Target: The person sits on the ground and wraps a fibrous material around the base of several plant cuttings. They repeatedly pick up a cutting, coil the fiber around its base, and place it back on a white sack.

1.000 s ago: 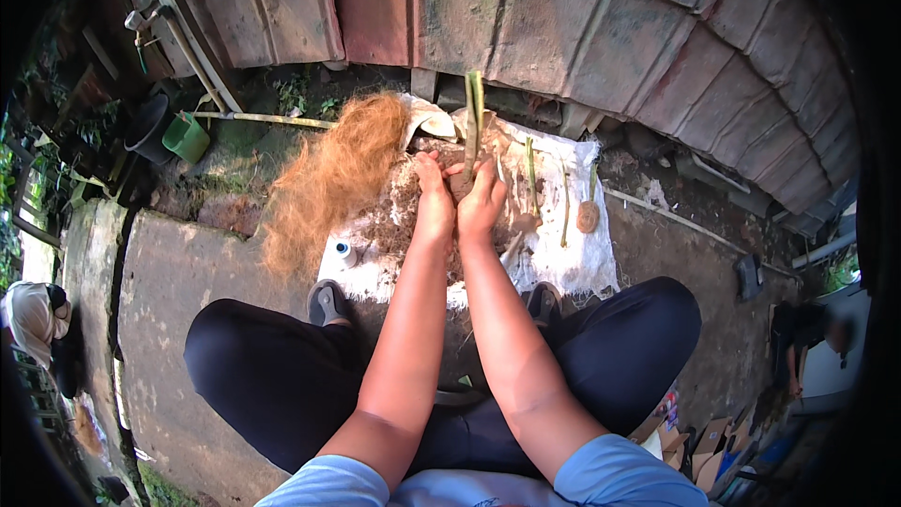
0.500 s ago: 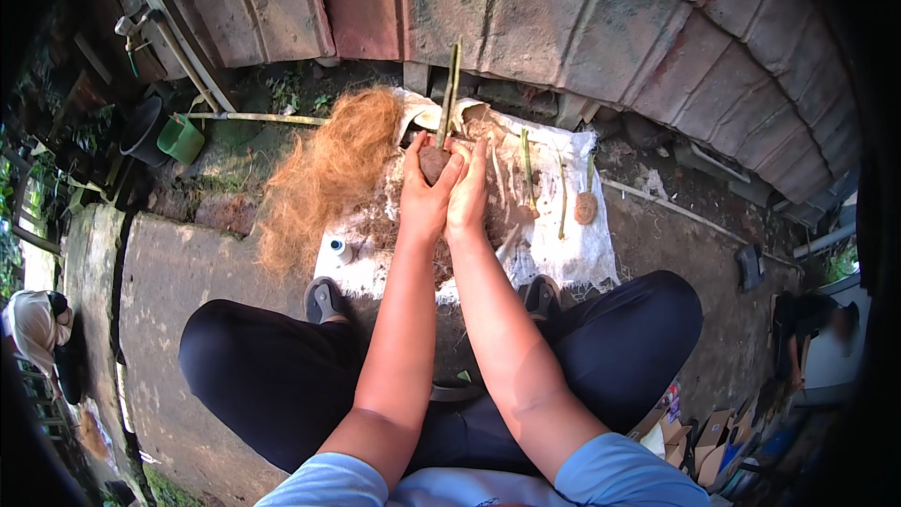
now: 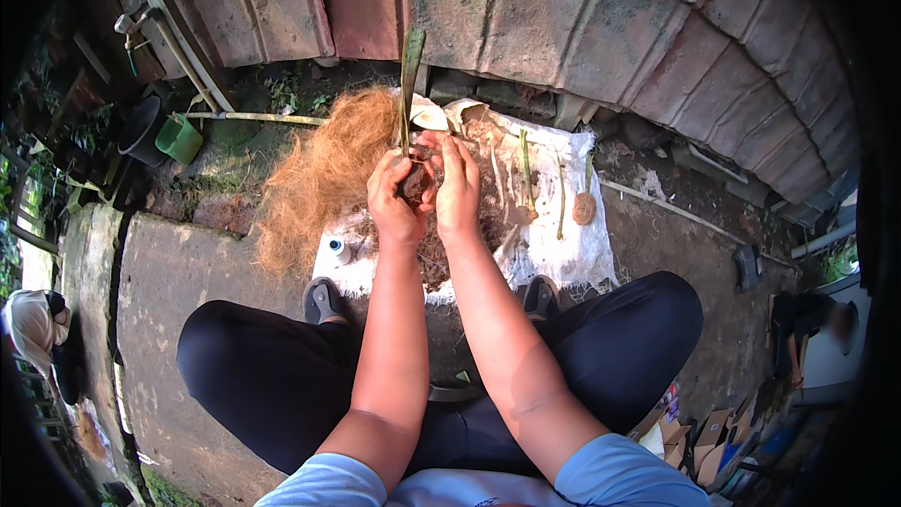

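Head view: I see my left hand (image 3: 394,195) and right hand (image 3: 458,190) cupped together above the white woven sack (image 3: 554,244), fingers curled closed around a dark root ball (image 3: 414,180), pressing it from both sides so it keeps its shape. The green shoot (image 3: 409,84) stands upright out of it, towards the brick wall (image 3: 582,19). A heap of coconut fibre (image 3: 319,178) lies just left of my hands, within easy reach. More cuttings (image 3: 526,174) lie on the sack, beside a small round ball (image 3: 585,208)
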